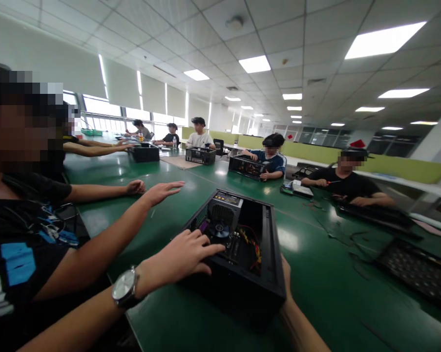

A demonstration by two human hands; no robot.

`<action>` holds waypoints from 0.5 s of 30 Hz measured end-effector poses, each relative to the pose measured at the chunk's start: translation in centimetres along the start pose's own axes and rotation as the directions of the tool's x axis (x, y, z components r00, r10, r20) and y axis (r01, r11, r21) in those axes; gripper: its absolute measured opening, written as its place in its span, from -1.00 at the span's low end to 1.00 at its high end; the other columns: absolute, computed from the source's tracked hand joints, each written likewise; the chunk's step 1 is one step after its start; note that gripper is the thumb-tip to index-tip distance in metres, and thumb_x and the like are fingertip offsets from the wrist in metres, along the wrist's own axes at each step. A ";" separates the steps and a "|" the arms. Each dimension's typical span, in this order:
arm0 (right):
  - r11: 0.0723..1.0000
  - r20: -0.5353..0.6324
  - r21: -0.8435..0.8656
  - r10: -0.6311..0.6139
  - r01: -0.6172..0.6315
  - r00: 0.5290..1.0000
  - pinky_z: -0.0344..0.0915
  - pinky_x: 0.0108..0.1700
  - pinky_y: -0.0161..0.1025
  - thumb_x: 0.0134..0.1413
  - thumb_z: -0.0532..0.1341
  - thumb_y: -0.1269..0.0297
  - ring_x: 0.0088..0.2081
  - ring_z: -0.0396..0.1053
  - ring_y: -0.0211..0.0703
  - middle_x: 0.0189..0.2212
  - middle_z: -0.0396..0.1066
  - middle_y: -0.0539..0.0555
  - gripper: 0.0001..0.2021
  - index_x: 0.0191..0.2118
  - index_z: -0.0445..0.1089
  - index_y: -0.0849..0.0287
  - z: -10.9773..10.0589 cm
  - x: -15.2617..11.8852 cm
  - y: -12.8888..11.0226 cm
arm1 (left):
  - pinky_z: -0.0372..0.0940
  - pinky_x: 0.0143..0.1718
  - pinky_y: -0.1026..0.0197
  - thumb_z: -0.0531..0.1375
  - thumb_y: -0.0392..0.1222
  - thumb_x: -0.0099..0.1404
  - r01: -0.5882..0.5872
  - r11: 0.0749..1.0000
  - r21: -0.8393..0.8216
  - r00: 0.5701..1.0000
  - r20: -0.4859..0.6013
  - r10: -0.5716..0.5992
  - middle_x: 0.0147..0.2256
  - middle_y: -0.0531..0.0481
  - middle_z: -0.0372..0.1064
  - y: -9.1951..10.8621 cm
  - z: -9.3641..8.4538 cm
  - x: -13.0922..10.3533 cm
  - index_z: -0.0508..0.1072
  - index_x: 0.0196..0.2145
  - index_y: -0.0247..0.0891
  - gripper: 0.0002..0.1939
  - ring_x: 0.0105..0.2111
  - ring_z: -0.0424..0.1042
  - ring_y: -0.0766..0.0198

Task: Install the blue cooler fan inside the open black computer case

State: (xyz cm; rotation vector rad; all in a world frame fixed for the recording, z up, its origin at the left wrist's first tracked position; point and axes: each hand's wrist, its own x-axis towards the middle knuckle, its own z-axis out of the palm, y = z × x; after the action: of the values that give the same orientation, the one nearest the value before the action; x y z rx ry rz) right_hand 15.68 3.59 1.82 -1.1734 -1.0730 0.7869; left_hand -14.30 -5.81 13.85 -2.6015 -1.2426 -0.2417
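An open black computer case [242, 281] lies on the green table in front of me. Inside it show a power supply [225, 198], a round cooling fan [220, 229] and a bundle of yellow, red and black cables [255, 244]. My left hand [185, 252], with a watch on its wrist, reaches over the near left rim of the case. Its fingers are spread and hold nothing; whether they touch the rim I cannot tell. Against the right side of the case rests my right hand [286, 281], its fingers mostly hidden by the wall.
Close on my left sits a person [40, 210] with both arms stretched over the green table [308, 298]. Across it, co-workers handle other cases, one holding a screwdriver [333, 182]. A black panel [420, 269] and loose cables [357, 242] lie at the right.
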 end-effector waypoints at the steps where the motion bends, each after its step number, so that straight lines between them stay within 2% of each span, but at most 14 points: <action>1: 1.000 0.008 -0.019 0.006 -0.006 1.000 0.44 -0.30 -0.19 0.29 0.23 0.02 -0.40 0.46 -0.19 -0.37 0.49 -0.02 -0.68 -0.23 0.47 0.23 2.5 1.1 0.2 | 0.27 -0.05 0.09 0.28 0.05 0.33 0.065 0.998 0.012 0.998 0.009 -0.065 -0.03 -0.05 0.43 -1.8 0.6 0.1 0.21 0.31 0.05 -0.36 -0.06 0.41 0.08; 3: 0.997 0.023 -0.070 0.010 -0.008 1.000 0.45 -0.23 -0.16 0.30 0.22 0.03 -0.32 0.48 -0.16 -0.27 0.51 0.03 -0.69 -0.15 0.47 0.22 7.3 3.2 0.2 | 0.26 0.04 0.03 0.27 -0.05 0.36 0.203 0.978 0.041 0.979 -0.004 -0.203 0.02 -0.09 0.41 -4.8 1.8 0.3 0.23 0.31 -0.02 -0.39 0.00 0.40 0.05; 5: 0.992 0.037 -0.123 0.004 0.001 0.999 0.44 -0.12 -0.09 0.31 0.22 0.06 -0.19 0.48 -0.13 -0.11 0.49 0.09 -0.69 -0.04 0.44 0.20 11.5 5.1 0.2 | 0.18 0.18 -0.09 0.29 -0.11 0.34 0.325 0.943 0.072 0.945 -0.066 -0.321 0.13 -0.18 0.34 -6.5 2.9 0.4 0.20 0.33 -0.12 -0.35 0.14 0.31 -0.04; 7: 0.984 0.054 -0.179 -0.008 0.018 0.999 0.42 -0.03 -0.02 0.32 0.22 0.07 -0.08 0.45 -0.08 0.01 0.43 0.13 -0.68 0.04 0.41 0.17 14.2 6.4 0.3 | 0.07 0.27 -0.19 0.33 -0.15 0.30 0.379 0.921 0.084 0.920 -0.137 -0.367 0.25 -0.25 0.20 -6.6 3.7 0.6 0.15 0.35 -0.18 -0.26 0.27 0.16 -0.12; 8: 0.978 0.063 -0.207 -0.015 0.028 0.998 0.41 0.00 0.01 0.32 0.22 0.06 -0.04 0.43 -0.06 0.04 0.41 0.14 -0.67 0.07 0.39 0.15 14.9 6.6 0.5 | 0.03 0.30 -0.21 0.34 -0.17 0.28 0.377 0.923 0.081 0.917 -0.171 -0.359 0.30 -0.27 0.13 -6.1 3.8 0.7 0.13 0.36 -0.19 -0.22 0.32 0.09 -0.14; 10: 0.963 0.080 -0.263 -0.029 0.049 0.996 0.37 0.05 0.06 0.33 0.21 0.06 -0.01 0.41 -0.03 0.06 0.39 0.14 -0.65 0.09 0.37 0.14 14.9 6.4 1.1 | 0.01 0.33 -0.20 0.31 -0.21 0.29 0.330 0.943 0.049 0.918 -0.247 -0.309 0.35 -0.25 0.02 -4.3 3.6 1.2 0.10 0.37 -0.16 -0.22 0.37 -0.01 -0.13; 11: 0.955 0.090 -0.290 -0.039 0.063 0.995 0.36 0.06 0.08 0.33 0.19 0.06 -0.01 0.41 -0.01 0.04 0.40 0.15 -0.64 0.10 0.36 0.15 14.2 5.8 1.5 | 0.02 0.34 -0.18 0.28 -0.23 0.32 0.292 0.956 0.024 0.917 -0.289 -0.273 0.36 -0.23 0.01 -3.1 3.3 1.6 0.10 0.37 -0.14 -0.26 0.37 -0.03 -0.10; 13: 0.935 0.126 -0.336 -0.071 0.110 0.990 0.32 0.09 0.10 0.33 0.13 0.11 -0.02 0.41 0.04 0.00 0.41 0.20 -0.64 0.12 0.34 0.19 11.3 4.0 2.2 | 0.04 0.34 -0.14 0.19 -0.24 0.38 0.183 0.983 -0.035 0.917 -0.355 -0.183 0.35 -0.17 0.03 -0.7 3.0 2.3 0.15 0.34 -0.10 -0.38 0.37 -0.02 -0.04; 15: 0.912 0.183 -0.368 -0.118 0.180 0.976 0.27 0.14 0.09 0.27 0.07 0.17 0.00 0.39 0.09 -0.03 0.40 0.25 -0.61 0.11 0.36 0.23 6.9 1.5 2.7 | 0.09 0.32 -0.11 0.13 -0.23 0.42 0.039 0.995 -0.094 0.928 -0.365 -0.071 0.32 -0.13 0.09 1.5 3.4 3.0 0.21 0.30 -0.09 -0.48 0.34 0.04 -0.01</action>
State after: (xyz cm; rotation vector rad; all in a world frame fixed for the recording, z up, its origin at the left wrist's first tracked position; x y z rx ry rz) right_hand 9.82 7.87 -0.21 -1.3515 -1.4792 0.5691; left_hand -11.10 -3.51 11.14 -2.4359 -1.1887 -0.7717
